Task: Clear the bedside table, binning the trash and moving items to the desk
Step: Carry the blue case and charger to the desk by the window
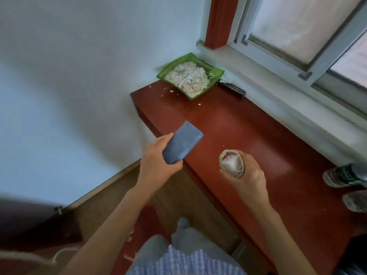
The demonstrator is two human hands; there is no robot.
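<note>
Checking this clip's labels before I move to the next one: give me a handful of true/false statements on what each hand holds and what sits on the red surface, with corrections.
1. The left hand holds a blue block-shaped object. True.
2. The right hand is empty. False: it grips a roll of white material with pale bands looped round its end.
3. A green dish of pale shredded bits stands in the far corner of the red tabletop. True.
4. The green dish lies upside down. False: it sits right way up, its contents heaped inside.
5. A few pale crumbs lie on the tabletop near the dish. True.
</note>
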